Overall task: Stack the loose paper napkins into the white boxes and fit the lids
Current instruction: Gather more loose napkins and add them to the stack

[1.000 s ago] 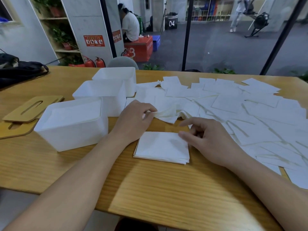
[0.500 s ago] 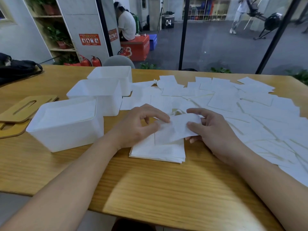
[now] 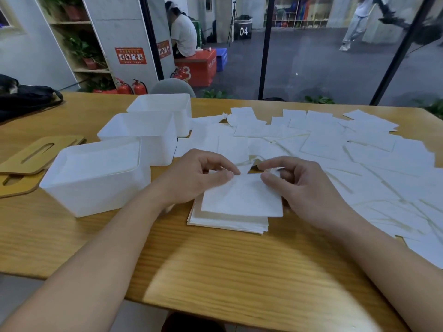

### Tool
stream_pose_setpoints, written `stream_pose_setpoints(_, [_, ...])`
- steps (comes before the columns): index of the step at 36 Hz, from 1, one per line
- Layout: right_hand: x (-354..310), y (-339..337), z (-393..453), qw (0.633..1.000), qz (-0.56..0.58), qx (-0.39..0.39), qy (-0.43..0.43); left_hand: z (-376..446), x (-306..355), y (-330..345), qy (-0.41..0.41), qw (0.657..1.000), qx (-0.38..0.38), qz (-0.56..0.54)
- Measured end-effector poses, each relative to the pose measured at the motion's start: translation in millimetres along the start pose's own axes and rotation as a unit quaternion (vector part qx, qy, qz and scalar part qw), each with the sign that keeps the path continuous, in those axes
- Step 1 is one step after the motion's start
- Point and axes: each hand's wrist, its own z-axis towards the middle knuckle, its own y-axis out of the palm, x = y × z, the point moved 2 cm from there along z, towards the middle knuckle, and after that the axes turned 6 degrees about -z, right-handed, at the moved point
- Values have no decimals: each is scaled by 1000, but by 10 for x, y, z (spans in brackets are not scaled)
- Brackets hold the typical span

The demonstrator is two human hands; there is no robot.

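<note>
Both hands — L (image 3: pixel 191 178) & R (image 3: pixel 304 190) — pinch one napkin (image 3: pixel 242 197) over napkin stack (image 3: pixel 227 222).

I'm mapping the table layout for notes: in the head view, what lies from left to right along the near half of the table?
wooden lids → nearest white box → left hand → napkin stack → right hand → loose napkins

Napkin brought over the stack

My left hand (image 3: pixel 194 178) and right hand (image 3: pixel 304 188) now pinch the napkin (image 3: pixel 242 197) at its far corners (earlier it lay crumpled farther back).
</note>
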Motion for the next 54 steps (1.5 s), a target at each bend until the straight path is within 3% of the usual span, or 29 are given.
stream_pose_setpoints(5, [56, 50, -4, 994, -103, -21, -24, -5, -56, -30, 19, 998, -13, 51])
stream_pose_setpoints(18, [147, 135, 0, 983, -177, -23, -42, -18, -100, -98, -6, 997, -33, 72])
stream_pose_setpoints(21, [152, 120, -4, 979, -197, -22, -41, 2, -150, -127, 8, 996, 5, 85])
stream_pose_setpoints(25, [172, 89, 10, 976, -214, -2, -45, 92, -224, -150, 26, 984, 113, 136])
stream_pose_setpoints(30, [166, 141, 7, 975, -214, -15, -48, 275, -228, -55, 30, 964, 154, 214])
stream_pose_setpoints(43, [192, 133, 16, 976, -213, -13, -41, 617, -117, 297, 68, 934, 147, 318])
stream_pose_setpoints(54, [128, 88, 33, 989, -145, 2, -11, 426, -16, 249, 91, 945, 149, 278])
